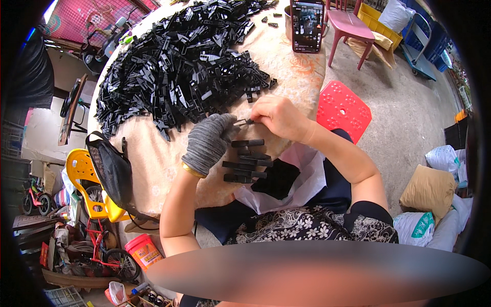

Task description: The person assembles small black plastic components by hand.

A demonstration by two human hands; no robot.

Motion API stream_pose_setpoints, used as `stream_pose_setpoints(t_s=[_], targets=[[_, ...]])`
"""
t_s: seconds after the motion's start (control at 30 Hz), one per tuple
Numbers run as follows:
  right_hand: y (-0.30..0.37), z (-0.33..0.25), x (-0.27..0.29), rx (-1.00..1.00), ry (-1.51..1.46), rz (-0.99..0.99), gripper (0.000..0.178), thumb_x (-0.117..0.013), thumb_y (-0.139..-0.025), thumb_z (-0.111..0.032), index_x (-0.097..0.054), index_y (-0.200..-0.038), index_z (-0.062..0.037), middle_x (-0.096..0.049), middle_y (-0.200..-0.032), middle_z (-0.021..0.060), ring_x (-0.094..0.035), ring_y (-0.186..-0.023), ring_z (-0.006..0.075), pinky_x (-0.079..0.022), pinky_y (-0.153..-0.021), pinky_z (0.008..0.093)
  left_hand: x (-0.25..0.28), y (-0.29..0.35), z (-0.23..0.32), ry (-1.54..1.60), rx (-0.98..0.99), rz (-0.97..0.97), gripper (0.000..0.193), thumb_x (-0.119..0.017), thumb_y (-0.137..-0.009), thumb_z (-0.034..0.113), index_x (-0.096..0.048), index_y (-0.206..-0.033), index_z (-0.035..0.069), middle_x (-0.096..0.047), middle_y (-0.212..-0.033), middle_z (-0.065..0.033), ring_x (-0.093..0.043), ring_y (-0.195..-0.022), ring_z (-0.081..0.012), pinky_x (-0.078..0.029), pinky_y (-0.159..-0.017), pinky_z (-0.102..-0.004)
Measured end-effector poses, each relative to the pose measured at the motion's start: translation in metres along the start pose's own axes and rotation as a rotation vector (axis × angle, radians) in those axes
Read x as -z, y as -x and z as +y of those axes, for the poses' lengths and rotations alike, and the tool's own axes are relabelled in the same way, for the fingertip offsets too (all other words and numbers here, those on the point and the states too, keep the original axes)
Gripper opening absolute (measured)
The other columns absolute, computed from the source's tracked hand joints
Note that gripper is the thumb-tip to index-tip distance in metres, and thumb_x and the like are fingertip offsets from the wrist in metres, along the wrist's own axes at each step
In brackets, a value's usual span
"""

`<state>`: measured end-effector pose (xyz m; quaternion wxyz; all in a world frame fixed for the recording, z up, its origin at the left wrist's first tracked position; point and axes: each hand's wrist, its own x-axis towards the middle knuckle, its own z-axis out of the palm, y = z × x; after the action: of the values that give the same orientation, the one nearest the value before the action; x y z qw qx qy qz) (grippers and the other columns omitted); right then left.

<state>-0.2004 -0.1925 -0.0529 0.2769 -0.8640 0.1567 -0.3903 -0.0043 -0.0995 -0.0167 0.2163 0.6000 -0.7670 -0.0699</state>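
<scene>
While the bare right hand [279, 116] pinches a small dark part [249, 122] between closed fingertips, it lies just right of the gloved left hand [207, 144], its long axis apparently running crosswise between them; whether the left fingertips grip it too, I cannot tell.

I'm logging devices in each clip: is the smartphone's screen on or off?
On: the smartphone, near the right edge of the cloth-covered table, shows a lit, colored image and small icons.

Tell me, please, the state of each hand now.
Left hand: gloved, curled; grip cannot be told.
Right hand: closed, pinching a small dark piece.
</scene>
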Motion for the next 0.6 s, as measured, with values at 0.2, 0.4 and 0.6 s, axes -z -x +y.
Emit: stream_pose_setpoints(t_s=[0.2, 0.4, 0.6], targets=[[0.0, -0.001, -0.002, 0.03, 0.027, -0.011, 0.005, -0.06, -0.069, 0.0, -0.061, -0.072, -0.003, -0.059, -0.077, 0.0114, -0.058, -0.079, 0.0309, -0.046, -0.072, 0.0379, -0.004, 0.002, 0.001, -0.002, -0.016, 0.025, 0.018, -0.063, -0.08, 0.02, -0.064, -0.094, 0.009, -0.062, -0.079, -0.0119, -0.061, -0.072, -0.0311, -0.048, -0.063, -0.0395], [0.0, -0.002, -0.001, 0.035, 0.036, 0.024, 0.018, -0.062, -0.068, 0.002, -0.06, -0.086, -0.004, -0.06, -0.08, 0.0122, -0.058, -0.081, 0.0313, -0.045, -0.073, 0.039, 0.008, -0.004, 0.022, -0.186, 0.03, -0.101, 0.019, -0.065, -0.079, 0.019, -0.063, -0.094, 0.008, -0.064, -0.083, -0.0099, -0.062, -0.078, -0.0283, -0.049, -0.065, -0.0366], [-0.003, -0.003, 0.002, 0.059, 0.005, -0.033, 0.024, -0.065, -0.068, 0.001, -0.059, -0.091, -0.004, -0.061, -0.082, 0.0131, -0.058, -0.083, 0.0326, -0.046, -0.074, 0.0397, 0.006, -0.027, 0.025, -0.294, -0.041, -0.238, 0.019, -0.063, -0.08, 0.024, -0.06, -0.088, 0.007, -0.063, -0.075, -0.0138, -0.063, -0.071, -0.0313, -0.049, -0.061, -0.0406]])
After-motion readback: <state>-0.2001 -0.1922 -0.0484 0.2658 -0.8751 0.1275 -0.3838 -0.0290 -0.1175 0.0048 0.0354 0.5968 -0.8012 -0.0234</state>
